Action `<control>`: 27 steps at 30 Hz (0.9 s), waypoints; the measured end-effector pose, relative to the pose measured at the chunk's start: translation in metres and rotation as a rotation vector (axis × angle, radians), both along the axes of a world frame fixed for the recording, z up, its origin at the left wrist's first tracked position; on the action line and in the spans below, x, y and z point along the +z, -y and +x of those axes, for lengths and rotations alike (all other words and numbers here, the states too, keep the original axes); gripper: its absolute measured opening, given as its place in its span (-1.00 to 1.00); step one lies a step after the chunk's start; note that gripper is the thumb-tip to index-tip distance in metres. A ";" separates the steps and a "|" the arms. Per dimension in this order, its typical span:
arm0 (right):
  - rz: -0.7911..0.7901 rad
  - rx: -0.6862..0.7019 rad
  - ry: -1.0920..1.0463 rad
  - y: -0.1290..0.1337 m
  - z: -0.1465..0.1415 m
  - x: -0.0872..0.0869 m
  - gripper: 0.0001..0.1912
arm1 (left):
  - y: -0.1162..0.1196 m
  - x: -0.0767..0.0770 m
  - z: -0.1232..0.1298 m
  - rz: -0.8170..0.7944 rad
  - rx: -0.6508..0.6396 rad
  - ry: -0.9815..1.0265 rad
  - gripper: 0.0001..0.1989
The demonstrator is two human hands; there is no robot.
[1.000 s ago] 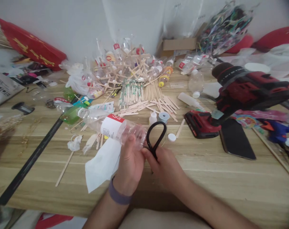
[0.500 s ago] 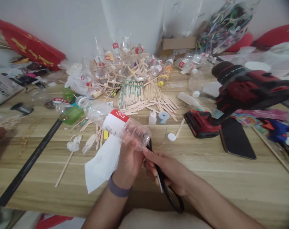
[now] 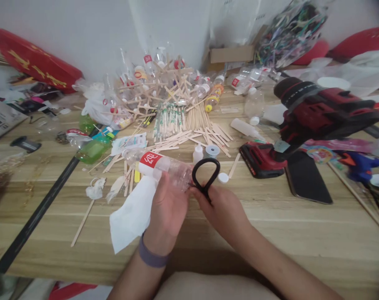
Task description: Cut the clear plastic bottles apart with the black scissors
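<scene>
A clear plastic bottle (image 3: 177, 170) with a red and white label lies tilted in my left hand (image 3: 170, 204), its base toward the right and its neck toward the upper left. Fingers of that hand wrap under the bottle near its base. My right hand (image 3: 223, 208) is closed on black-handled scissors (image 3: 206, 163), one loop standing up above the fist. The scissors' tip side points at the bottle's base; the blades are mostly hidden. A white paper sheet (image 3: 131, 216) lies on the table left of my left wrist.
Wooden sticks (image 3: 198, 116) and several bottles pile up at the back. A red and black drill (image 3: 320, 121) and a phone (image 3: 308, 177) are at the right. A black strip (image 3: 42, 208) crosses the table's left side.
The scissors have turned so that a handle loop now stands above my right hand. The bottle has shifted slightly and its neck has dropped, showing a packet behind it.
</scene>
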State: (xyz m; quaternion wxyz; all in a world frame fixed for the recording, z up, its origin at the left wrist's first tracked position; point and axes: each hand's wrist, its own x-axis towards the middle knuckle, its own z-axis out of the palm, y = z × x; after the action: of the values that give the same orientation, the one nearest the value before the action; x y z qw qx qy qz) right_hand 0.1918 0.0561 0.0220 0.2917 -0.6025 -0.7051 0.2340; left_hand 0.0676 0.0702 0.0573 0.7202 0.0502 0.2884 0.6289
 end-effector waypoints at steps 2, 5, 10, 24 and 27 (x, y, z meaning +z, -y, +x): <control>0.082 -0.015 0.071 0.001 0.000 0.001 -0.19 | 0.000 0.001 0.001 -0.021 0.016 0.005 -0.49; 0.161 -0.021 0.158 0.002 0.000 0.004 -0.04 | 0.000 0.002 0.001 -0.051 0.035 -0.019 -0.52; 0.174 -0.034 0.229 0.004 0.001 0.007 -0.09 | 0.001 0.001 0.001 -0.076 0.052 -0.081 -0.56; -0.435 0.113 -0.284 0.002 -0.007 0.013 -0.49 | 0.006 -0.013 0.006 0.173 -0.017 -0.207 -0.63; -0.607 0.143 -0.415 0.004 -0.007 0.016 -0.48 | 0.004 -0.017 0.003 0.179 -0.018 -0.215 -0.59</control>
State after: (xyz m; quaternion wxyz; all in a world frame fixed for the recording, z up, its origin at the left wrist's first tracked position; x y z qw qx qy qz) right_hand 0.1849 0.0521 0.0383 0.2194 -0.5506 -0.5697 0.5693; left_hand 0.0709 0.0662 0.0400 0.6834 0.1836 0.3063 0.6367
